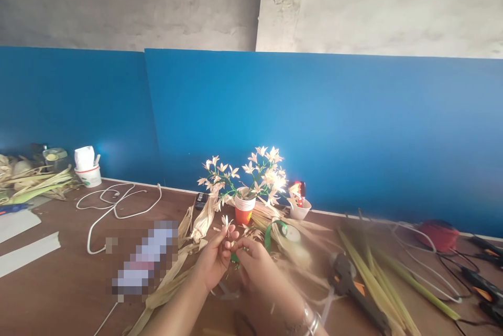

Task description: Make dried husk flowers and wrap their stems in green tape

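Note:
My left hand (214,260) pinches a small cream husk flower (227,221) by its stem, fingers closed on it. My right hand (255,262) sits right beside it, fingers closed near the same stem, with green tape (268,235) trailing up from it. Both hands hover over dried corn husks (196,231) on the brown table (70,283). Behind them an orange and white paper cup (244,210) holds a bunch of finished cream flowers (255,171) on green stems.
A black glue gun (349,283) and long green leaves (377,278) lie to the right, with more glue guns (481,286), cables and a red object (438,234). A white cable (113,205), a white cup (88,171), husks and paper strips (27,252) lie left. A blue panel (314,126) backs the table.

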A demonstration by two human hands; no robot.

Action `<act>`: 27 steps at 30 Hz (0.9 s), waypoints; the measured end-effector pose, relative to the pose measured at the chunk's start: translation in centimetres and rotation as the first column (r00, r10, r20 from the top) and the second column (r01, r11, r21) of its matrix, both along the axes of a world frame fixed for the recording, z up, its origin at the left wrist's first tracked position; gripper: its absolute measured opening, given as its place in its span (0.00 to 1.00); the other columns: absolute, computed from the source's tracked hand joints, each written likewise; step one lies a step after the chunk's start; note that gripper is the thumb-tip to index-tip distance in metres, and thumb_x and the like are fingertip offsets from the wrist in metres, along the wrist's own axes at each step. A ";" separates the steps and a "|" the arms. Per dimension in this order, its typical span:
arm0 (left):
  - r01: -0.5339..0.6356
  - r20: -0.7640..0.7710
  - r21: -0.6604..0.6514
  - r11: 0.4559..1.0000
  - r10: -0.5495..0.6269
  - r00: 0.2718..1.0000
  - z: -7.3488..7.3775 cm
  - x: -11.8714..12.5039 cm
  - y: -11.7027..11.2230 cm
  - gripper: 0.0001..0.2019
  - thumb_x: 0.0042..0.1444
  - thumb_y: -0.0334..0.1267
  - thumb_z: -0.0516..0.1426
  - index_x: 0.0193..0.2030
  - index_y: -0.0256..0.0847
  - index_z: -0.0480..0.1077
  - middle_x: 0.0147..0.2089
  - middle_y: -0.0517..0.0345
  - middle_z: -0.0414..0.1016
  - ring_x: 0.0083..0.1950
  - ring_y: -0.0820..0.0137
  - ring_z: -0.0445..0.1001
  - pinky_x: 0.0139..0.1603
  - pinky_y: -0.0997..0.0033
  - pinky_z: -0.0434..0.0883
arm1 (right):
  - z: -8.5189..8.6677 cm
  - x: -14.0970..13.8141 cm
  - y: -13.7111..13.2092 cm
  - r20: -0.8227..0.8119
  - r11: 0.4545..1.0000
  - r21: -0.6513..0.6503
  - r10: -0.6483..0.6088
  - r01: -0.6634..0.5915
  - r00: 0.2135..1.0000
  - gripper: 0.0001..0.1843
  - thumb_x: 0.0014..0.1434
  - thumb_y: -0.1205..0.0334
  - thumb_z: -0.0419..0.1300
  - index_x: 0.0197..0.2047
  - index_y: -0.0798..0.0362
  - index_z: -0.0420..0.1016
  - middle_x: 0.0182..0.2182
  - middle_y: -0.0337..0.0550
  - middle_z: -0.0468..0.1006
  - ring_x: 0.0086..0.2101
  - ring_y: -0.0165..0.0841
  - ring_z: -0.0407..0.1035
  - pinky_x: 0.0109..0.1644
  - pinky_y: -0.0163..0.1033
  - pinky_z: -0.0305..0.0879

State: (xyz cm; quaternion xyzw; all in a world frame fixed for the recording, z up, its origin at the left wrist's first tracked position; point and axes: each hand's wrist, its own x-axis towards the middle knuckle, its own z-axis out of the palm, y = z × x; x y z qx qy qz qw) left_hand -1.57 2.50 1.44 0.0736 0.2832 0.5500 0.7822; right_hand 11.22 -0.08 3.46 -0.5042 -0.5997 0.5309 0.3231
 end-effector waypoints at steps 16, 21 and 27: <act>0.010 0.024 -0.002 1.000 -0.010 1.000 0.2 0.0 -0.1 0.09 0.64 0.30 0.50 0.39 0.29 0.71 0.30 0.52 0.76 0.17 0.84 0.69 0.12 0.90 0.65 | 0.0 0.1 0.0 -0.022 1.000 -0.016 -0.003 0.002 1.000 0.09 0.56 0.61 0.49 0.35 0.52 0.69 0.08 0.25 0.58 0.10 0.23 0.52 0.15 0.27 0.44; 0.009 0.026 -0.014 1.000 -0.009 1.000 0.4 0.0 -0.2 0.09 0.64 0.30 0.50 0.39 0.29 0.71 0.30 0.52 0.76 0.17 0.84 0.68 0.13 0.90 0.65 | -0.1 0.2 0.1 -0.032 1.000 -0.020 0.014 -0.015 0.999 0.08 0.56 0.60 0.49 0.35 0.51 0.68 0.08 0.25 0.58 0.10 0.24 0.52 0.14 0.27 0.44; 0.002 0.009 -0.015 1.000 -0.002 1.000 0.3 0.1 -0.1 0.08 0.63 0.30 0.51 0.39 0.28 0.70 0.30 0.51 0.76 0.17 0.84 0.68 0.12 0.89 0.64 | -0.5 0.1 0.3 -0.038 1.000 -0.020 -0.005 0.004 0.999 0.09 0.56 0.60 0.50 0.35 0.52 0.69 0.08 0.26 0.60 0.09 0.23 0.52 0.14 0.27 0.45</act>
